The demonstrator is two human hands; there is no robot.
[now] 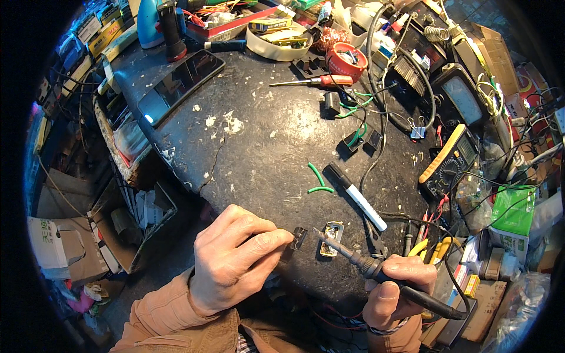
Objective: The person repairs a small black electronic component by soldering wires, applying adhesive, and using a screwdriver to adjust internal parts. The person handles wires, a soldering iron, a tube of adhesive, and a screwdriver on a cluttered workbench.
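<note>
"Our left hand [236, 259]?"
"Pinching a small black part [299, 238] beside the near edge of the tabletop [265, 156], probably so we see it clearly."
"Right hand [386, 302]?"
"Gripping the soldering iron [348, 252] by its handle, presumably against heat; small tin [336, 225] beneath it, near that edge."

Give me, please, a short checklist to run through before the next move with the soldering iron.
1. Part held: ok; the small black part is pinched in the left hand.
2. Iron held by its handle: ok; the right hand grips the soldering iron behind its metal shaft.
3. Iron's tip touching the part: not ok; a gap shows between them.
4. Tip hot: cannot tell; nothing visible shows its heat.
5. Shaft off the metal tin: cannot tell; it crosses over the tin in this view.
6. Marker away from the shaft: ok; it lies apart on the table.
</note>
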